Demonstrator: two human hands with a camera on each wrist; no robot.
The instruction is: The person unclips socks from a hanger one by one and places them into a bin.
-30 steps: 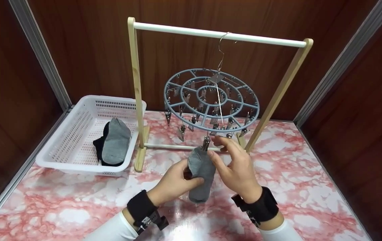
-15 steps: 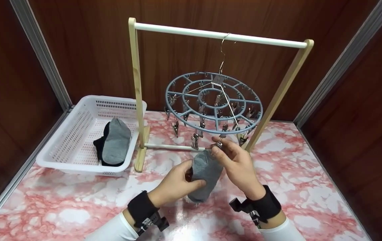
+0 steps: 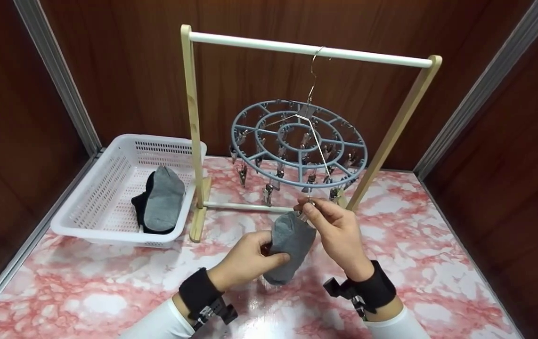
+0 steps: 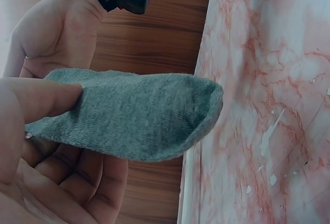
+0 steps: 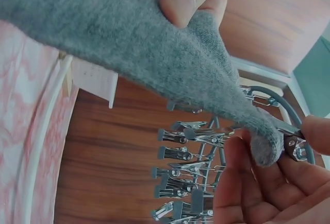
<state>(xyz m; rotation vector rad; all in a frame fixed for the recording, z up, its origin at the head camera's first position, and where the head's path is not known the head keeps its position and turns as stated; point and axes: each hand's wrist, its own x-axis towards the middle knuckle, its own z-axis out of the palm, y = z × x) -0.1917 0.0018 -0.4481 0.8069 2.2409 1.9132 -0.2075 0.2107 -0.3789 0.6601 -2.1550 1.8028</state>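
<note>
A grey sock (image 3: 298, 241) hangs between my hands, below the round blue clip hanger (image 3: 301, 165). My left hand (image 3: 244, 262) holds it from the left, thumb on the near face and fingers behind. In the left wrist view the rounded end of the sock (image 4: 154, 116) points away from that hand. My right hand (image 3: 339, 233) pinches a metal clip (image 5: 296, 148) between thumb and fingers at the sock's upper end. The clip touches the fabric there; whether it bites the sock is hidden by the fingers.
A wooden stand with a white rail (image 3: 259, 43) carries the hanger, whose several metal clips (image 3: 267, 194) dangle around it. On the left stands a white basket (image 3: 85, 207) with a grey-and-black pile of socks (image 3: 165, 202). The tabletop (image 3: 415, 263) is red-and-white marbled.
My right hand, loosely open beside the clip a second ago, now pinches it. The sock's upper end has shifted slightly right, and the hanger has turned and swayed. The left hand keeps its hold.
</note>
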